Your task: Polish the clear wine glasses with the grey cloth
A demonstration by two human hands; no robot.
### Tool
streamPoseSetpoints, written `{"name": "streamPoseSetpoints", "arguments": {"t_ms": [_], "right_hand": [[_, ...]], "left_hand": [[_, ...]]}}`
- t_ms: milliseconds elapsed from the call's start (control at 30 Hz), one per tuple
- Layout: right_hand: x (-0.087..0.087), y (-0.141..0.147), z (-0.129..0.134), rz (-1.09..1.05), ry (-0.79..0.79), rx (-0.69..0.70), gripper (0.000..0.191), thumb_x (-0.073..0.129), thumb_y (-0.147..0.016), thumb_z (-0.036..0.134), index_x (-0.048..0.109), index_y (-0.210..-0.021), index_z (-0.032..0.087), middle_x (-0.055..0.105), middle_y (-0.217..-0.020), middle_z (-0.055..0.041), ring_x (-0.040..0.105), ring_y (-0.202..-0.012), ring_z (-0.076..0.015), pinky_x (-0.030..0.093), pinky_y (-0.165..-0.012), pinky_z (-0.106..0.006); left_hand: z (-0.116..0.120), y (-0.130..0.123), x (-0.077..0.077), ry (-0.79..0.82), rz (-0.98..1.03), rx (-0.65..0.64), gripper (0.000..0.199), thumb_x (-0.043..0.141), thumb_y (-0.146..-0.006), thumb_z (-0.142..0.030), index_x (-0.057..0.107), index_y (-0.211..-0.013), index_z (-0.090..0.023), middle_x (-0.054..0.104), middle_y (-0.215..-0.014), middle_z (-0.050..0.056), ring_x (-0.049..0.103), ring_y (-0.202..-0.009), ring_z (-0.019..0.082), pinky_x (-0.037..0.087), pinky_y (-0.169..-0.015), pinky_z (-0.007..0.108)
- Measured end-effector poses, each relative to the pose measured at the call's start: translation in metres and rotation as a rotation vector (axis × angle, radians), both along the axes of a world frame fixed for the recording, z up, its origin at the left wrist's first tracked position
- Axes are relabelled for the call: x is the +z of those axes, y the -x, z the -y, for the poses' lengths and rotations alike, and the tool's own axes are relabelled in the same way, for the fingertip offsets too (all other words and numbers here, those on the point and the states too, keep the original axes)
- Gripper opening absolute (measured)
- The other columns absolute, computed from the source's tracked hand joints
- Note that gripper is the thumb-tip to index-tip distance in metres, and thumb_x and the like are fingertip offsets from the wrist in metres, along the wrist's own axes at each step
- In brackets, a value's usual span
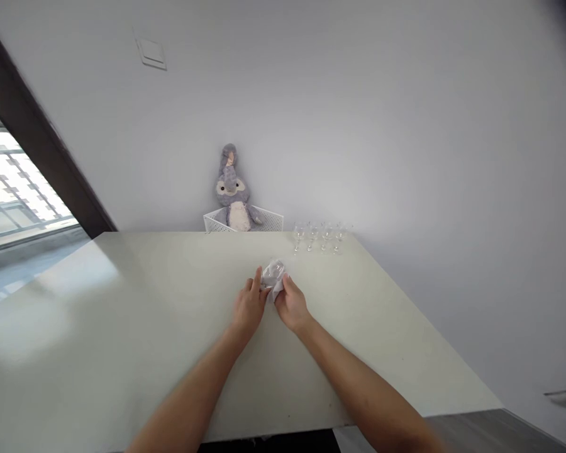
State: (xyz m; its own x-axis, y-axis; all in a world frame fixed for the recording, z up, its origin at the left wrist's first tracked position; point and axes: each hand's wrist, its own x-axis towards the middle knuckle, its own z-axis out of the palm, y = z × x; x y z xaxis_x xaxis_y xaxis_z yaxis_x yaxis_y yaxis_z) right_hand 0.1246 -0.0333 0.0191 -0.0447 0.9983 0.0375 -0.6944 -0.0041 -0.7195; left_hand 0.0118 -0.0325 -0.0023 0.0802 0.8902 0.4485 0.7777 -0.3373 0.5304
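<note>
Two hands hold a small clear piece in crinkled plastic (273,272) over a pale desk (170,302).
Four stemmed glasses (327,233) stand upright and unwrapped in a row at the far edge, right of centre; the piece at mid-desk, apparently another glass, is apart from them and covered. The left hand (249,305) pinches its left side, the right hand (292,307) its lower right, fingers closed on the plastic.

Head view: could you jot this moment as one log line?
left hand, right hand: holding clear item | stemmed glasses: standing beyond, on table
</note>
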Motion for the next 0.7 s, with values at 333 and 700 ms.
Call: {"name": "streamPoseSetpoints", "arguments": {"t_ms": [333, 700], "right_hand": [[-0.013, -0.009, -0.002, 0.441, -0.135, -0.097, 0.051, 0.058, -0.073, 0.041, 0.041, -0.116, 0.021, 0.058, -0.106, -0.0066, 0.054, -0.097, -0.0203, 0.044, -0.081, -0.035], [-0.009, -0.014, 0.003, 0.971, -0.340, 0.066, 0.070, 0.048, -0.079, 0.046, 0.015, -0.137, 0.026, 0.042, -0.131, -0.0068, 0.045, -0.113, -0.0202, 0.036, -0.092, -0.035]], "left_hand": [[0.008, -0.016, -0.004, 0.236, 0.480, -0.214, 0.064, 0.059, -0.069, -0.027, 0.034, -0.128, -0.021, 0.033, -0.134, 0.014, 0.027, -0.125, 0.032, 0.024, -0.098, 0.048], [0.003, 0.003, 0.021, 0.714, 1.234, -0.432, 0.039, 0.056, -0.072, -0.044, 0.054, -0.103, -0.019, 0.061, -0.093, 0.007, 0.058, -0.083, 0.018, 0.044, -0.068, 0.027]]}}
